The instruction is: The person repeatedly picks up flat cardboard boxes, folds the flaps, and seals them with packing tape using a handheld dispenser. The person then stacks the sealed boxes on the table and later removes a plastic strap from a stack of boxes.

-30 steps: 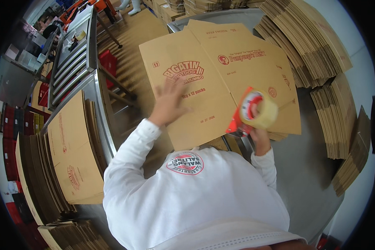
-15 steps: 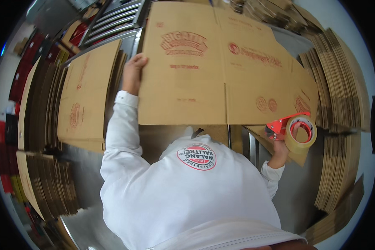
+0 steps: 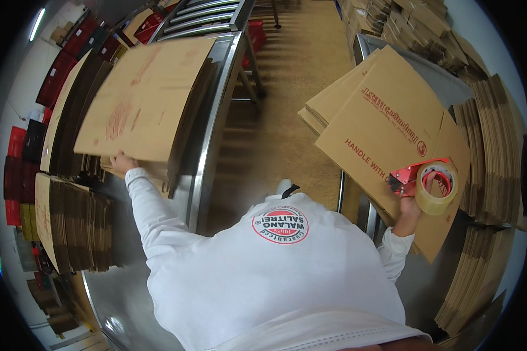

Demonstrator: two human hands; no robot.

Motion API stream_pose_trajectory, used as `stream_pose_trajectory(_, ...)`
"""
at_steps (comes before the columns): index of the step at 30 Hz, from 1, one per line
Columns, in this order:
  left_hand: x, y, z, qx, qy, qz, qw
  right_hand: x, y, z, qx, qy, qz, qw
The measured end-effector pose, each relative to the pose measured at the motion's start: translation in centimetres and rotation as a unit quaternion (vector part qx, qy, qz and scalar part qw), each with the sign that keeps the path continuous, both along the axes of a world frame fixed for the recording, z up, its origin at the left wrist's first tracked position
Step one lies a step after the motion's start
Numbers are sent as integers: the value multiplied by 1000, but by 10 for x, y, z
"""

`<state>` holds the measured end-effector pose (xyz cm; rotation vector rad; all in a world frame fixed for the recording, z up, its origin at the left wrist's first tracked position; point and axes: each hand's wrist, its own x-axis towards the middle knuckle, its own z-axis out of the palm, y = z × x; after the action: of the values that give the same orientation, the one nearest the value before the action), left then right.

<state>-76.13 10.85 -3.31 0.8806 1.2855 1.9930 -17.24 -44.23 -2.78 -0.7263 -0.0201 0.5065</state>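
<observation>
Cartons (image 3: pixel 386 128) lie flat and unassembled on the right surface (image 3: pixel 416 284), under a tape dispenser (image 3: pixel 417 171) gripped by the right hand (image 3: pixel 409 207), while the left hand (image 3: pixel 123 163) apparently pinches the left stack's (image 3: pixel 186 126) blurred top carton (image 3: pixel 146 99).

And here's the left counter (image 3: pixel 129 248), grey metal, loaded with stacked cartons (image 3: pixel 73 225); over on the right counter (image 3: pixel 418 286), fanned-out cartons (image 3: pixel 348 120) overlap, more stacks (image 3: pixel 474 278) lining its right side!
</observation>
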Motion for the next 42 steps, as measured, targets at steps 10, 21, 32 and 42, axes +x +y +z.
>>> stream_pose_trajectory(10, 118, 58, 30, -252, 748, -12, 614, -14, 16, -1, 68, 9, -30, 997)
stream_pose_trajectory(21, 585, -380, 33, 409, 598, -653, 221, -83, -14, 4, 32, -117, -98, 988)
stream_pose_trajectory(32, 586, -382, 15, 398, 638, -638, 164, -128, -137, -10, -144, -190, -287, 928)
stream_pose_trajectory(42, 534, -379, 79, 141, 301, -922, 197, -83, -81, 84, -236, -615, -348, 667)
